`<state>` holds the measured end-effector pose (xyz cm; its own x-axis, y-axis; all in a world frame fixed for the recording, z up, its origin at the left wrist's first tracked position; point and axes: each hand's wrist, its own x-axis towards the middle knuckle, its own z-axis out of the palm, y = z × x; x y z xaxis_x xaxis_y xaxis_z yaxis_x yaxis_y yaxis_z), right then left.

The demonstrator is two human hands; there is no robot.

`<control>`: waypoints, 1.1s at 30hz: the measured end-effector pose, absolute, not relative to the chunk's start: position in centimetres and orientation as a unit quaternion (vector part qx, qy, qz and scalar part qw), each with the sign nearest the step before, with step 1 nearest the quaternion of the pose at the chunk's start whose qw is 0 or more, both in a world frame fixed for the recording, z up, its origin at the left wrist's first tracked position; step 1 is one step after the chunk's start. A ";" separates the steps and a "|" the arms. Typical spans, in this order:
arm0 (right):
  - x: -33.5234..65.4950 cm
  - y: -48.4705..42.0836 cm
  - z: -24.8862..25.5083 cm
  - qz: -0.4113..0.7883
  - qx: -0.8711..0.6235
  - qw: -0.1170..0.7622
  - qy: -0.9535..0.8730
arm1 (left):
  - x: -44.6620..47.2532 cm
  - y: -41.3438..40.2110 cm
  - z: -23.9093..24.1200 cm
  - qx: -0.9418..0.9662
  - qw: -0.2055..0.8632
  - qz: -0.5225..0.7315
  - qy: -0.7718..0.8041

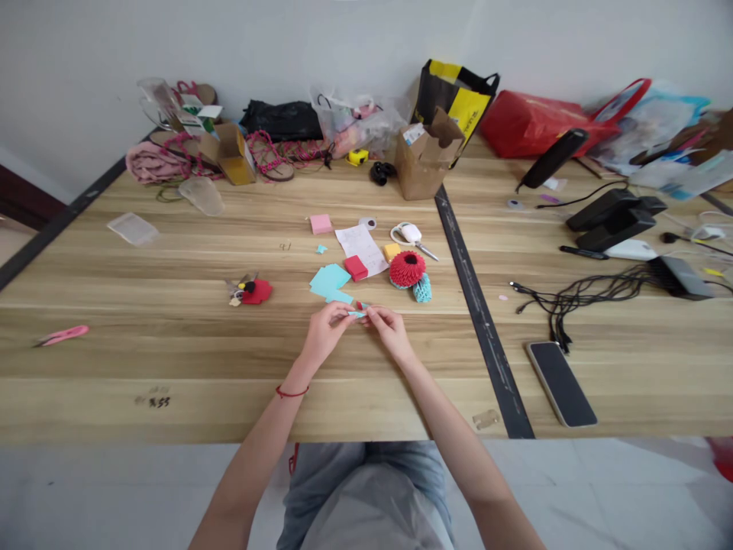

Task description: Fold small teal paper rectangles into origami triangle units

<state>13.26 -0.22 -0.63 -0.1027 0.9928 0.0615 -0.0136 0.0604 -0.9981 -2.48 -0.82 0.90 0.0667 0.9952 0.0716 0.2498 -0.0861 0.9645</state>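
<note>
A small light-blue piece of paper (357,314) is pinched between my left hand (326,331) and my right hand (392,334), low over the table. Its exact folds are too small to make out. Just beyond my left fingers lie loose light-blue paper sheets (329,281). A stack of red paper (356,267) rests on a white sheet with writing (360,243). Past my right hand sit a round red folded-paper piece (408,268) with a dark centre and a light-blue folded-paper piece (422,289). A tiny red bit shows by my fingertips.
Pink paper (321,223), yellow paper (392,251) and scissors (427,250) lie farther back. Left are a red piece with small items (256,291) and pink snips (62,335). A phone (561,383) and black cables (578,298) lie right. Bags and a cardboard box (421,168) line the wall.
</note>
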 end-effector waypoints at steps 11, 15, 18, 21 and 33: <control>13.1 -0.1 -0.8 0.546 -0.428 0.509 -0.509 | -2.1 -0.9 0.1 0.616 0.399 0.449 0.510; 12.8 -0.1 -1.0 0.567 -0.414 0.527 -0.479 | -1.9 -0.8 -0.3 0.583 0.440 0.460 0.505; 12.7 -0.2 -0.9 0.581 -0.413 0.527 -0.463 | -1.9 -0.7 -0.2 0.555 0.471 0.466 0.502; 12.7 -0.4 -0.6 0.588 -0.415 0.518 -0.463 | -2.1 -0.4 0.0 0.513 0.508 0.477 0.501; 13.5 -0.5 -0.6 0.395 -0.452 0.503 -0.622 | -2.3 -0.1 0.1 0.476 0.560 0.473 0.486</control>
